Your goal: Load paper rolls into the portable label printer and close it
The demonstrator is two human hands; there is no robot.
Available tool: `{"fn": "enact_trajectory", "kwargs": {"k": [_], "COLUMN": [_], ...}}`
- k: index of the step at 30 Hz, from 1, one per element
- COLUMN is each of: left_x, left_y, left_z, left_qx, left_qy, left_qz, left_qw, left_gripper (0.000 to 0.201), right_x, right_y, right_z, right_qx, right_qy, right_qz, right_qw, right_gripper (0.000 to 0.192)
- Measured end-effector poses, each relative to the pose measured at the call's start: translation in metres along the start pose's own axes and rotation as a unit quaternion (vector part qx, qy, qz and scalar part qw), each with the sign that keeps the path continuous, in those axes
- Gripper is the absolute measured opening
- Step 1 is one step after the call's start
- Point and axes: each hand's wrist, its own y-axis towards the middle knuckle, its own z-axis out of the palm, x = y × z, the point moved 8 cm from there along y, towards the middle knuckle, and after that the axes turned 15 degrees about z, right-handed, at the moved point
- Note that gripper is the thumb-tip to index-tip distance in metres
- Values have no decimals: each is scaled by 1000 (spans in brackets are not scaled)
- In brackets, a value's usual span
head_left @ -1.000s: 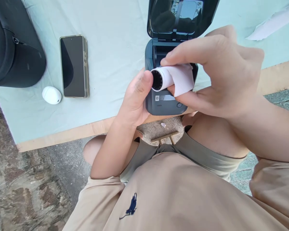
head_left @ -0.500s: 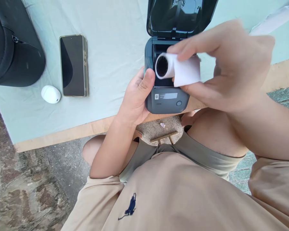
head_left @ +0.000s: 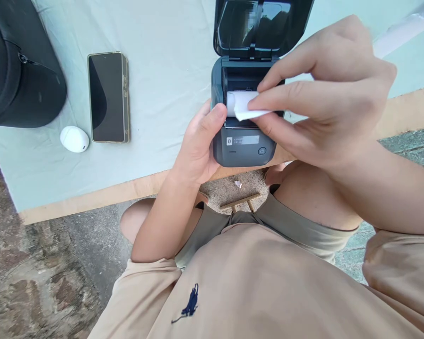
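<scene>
A dark label printer stands near the table's front edge with its lid raised. Gripping the printer's left side, my left hand has its thumb over the rim of the paper bay. My right hand pinches a small white paper roll, its loose end hanging toward me. The roll lies crosswise at the bay's opening, its left end close to the bay's left wall. My right fingers cover the roll's right end, so I cannot tell how it sits there.
To the left, a phone lies face up beside a white rounded case. A black zippered bag stands at the far left. White paper lies at the back right of the cloth-covered table.
My right hand has brought the paper roll down into the printer's bay and turned it, so its open core end no longer faces me. My left hand keeps its hold.
</scene>
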Motion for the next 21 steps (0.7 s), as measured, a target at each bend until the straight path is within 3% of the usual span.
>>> {"fn": "enact_trajectory", "kwargs": {"k": [4, 7, 11, 15, 19, 21], "left_x": [-1, -4, -6, -7, -6, -7], "left_y": [-2, -2, -2, 0, -1, -2], "left_z": [-2, -8, -12, -12, -12, -12], "left_qx": [22, 0, -30, -30, -29, -33], "left_qy": [12, 36, 73, 68, 80, 100], "left_qz": [-6, 23, 43, 49, 49, 52], "left_qw": [1000, 999, 996, 996, 995, 993], "left_gripper": [28, 24, 26, 30, 38, 40], "right_x": [13, 16, 1, -9, -6, -11], "right_y": [-6, -6, 2, 3, -1, 0], "right_z": [10, 10, 3, 5, 4, 1], "right_qx": [5, 12, 33, 80, 68, 51], "right_qy": [29, 42, 15, 0, 5, 13], "right_qz": [-11, -5, 65, 88, 73, 111], "right_qw": [999, 999, 997, 993, 995, 992], "right_gripper": [11, 24, 19, 34, 33, 36]}}
